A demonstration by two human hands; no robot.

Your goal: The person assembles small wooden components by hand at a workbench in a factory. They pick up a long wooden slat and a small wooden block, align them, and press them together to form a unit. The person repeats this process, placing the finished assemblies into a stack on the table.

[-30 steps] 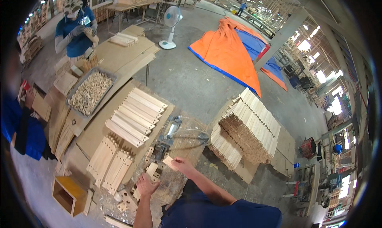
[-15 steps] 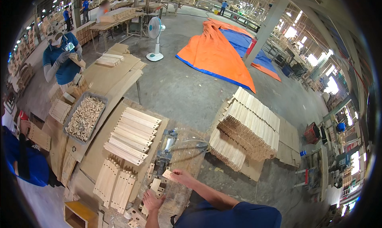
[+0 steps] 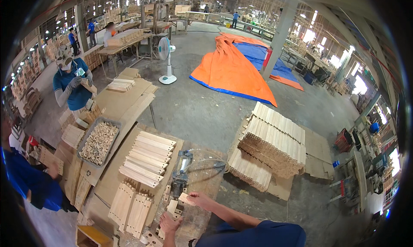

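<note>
My right hand (image 3: 198,200) pinches the end of a short, pale wooden slat (image 3: 186,198) just in front of a metal clamp device (image 3: 180,167) on the worn bench. Lower and to the left, my left hand (image 3: 171,223) curls over another light wooden slat (image 3: 172,206), which lies among small drilled blocks (image 3: 177,212). Its lower part is hidden under my palm. Left of my hands, drilled slats (image 3: 137,214) lie side by side on cardboard. Above them more slats (image 3: 147,158) form a stepped row.
A grey tray of dowels (image 3: 100,142) stands at the left. A large slat stack (image 3: 271,143) rises to the right on cardboard. Beyond are a white fan (image 3: 167,59) and an orange tarpaulin (image 3: 232,70). Co-workers (image 3: 73,85) stand at the left, one close beside the bench.
The view has tilted up a little, so the scene sits lower. My left hand has drawn its fingers in over the slat. My right hand keeps its slat near the clamp.
</note>
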